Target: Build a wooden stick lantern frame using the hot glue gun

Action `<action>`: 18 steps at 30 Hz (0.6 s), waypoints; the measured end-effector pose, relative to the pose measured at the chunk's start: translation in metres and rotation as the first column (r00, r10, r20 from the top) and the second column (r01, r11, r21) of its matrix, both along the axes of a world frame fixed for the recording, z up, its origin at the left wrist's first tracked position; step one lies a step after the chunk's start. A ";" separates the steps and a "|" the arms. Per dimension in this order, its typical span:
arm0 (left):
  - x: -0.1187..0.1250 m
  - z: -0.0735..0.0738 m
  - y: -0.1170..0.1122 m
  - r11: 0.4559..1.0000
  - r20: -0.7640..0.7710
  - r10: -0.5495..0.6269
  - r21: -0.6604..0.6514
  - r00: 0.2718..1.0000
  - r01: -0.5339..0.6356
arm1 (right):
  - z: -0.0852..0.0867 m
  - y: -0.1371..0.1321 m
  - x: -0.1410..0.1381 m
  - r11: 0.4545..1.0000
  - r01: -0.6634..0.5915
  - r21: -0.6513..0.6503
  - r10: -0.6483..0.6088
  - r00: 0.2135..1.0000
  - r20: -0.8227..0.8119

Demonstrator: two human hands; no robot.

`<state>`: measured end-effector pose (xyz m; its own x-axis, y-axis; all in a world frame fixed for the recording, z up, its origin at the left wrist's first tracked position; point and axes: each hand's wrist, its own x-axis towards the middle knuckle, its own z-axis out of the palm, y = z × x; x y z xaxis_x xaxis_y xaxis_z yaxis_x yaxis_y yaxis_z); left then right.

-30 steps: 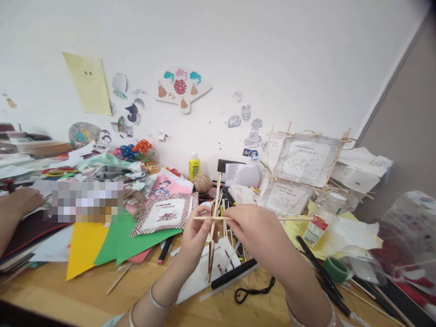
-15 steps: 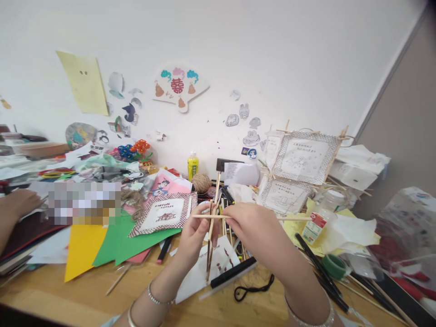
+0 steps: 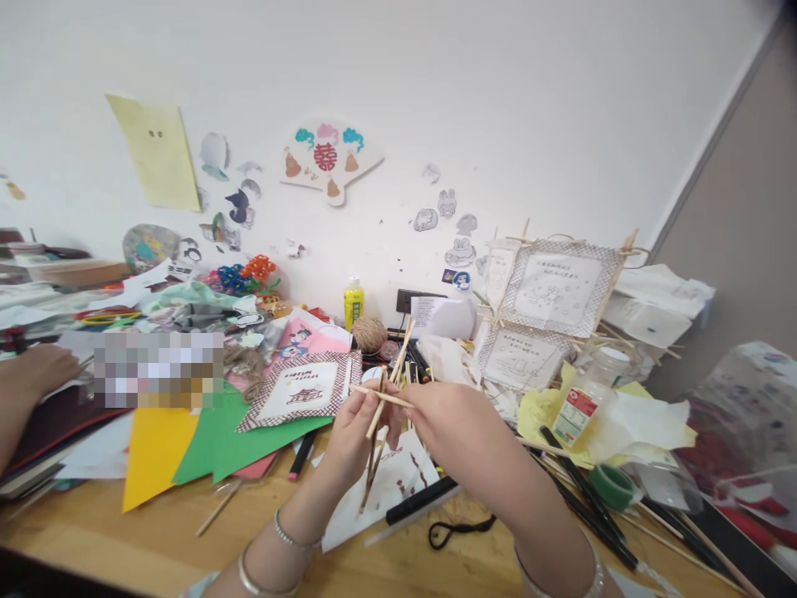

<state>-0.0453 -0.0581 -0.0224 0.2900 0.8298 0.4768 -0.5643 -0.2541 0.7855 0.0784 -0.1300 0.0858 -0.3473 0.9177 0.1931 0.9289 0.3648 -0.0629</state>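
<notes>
My left hand and my right hand meet above the wooden table, both closed on a cross of thin wooden sticks. One stick leans up and to the right from my left hand's fingers. A second stick runs crosswise into my right hand's pinch. Under the hands lies a white paper with dark red marks, with a black marker at its right edge.
Yellow and green paper sheets and a patterned paper panel lie left of my hands. Finished paper lanterns, a twine ball, a yellow bottle and loose sticks crowd the back and right. Another person's hand rests at far left.
The stick cross has tilted: the upright stick now leans right, and the long crosswise stick no longer juts out level to the right. Both hands sank slightly.
</notes>
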 end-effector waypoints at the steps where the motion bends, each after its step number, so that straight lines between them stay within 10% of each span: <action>1: 0.000 0.001 0.000 1.000 -0.002 -0.011 -0.003 1.000 0.011 | 0.000 0.000 0.000 1.000 0.007 0.000 -0.007 1.000 -0.004; 18: -0.001 -0.005 0.004 0.999 0.075 -0.055 0.006 0.996 0.054 | 0.004 -0.003 0.002 0.997 0.068 -0.023 -0.066 0.995 0.071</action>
<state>-0.0461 -0.0538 -0.0269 0.2979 0.8120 0.5018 -0.6348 -0.2241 0.7394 0.0799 -0.1333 0.0893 -0.2965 0.9437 0.1465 0.9538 0.3005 -0.0053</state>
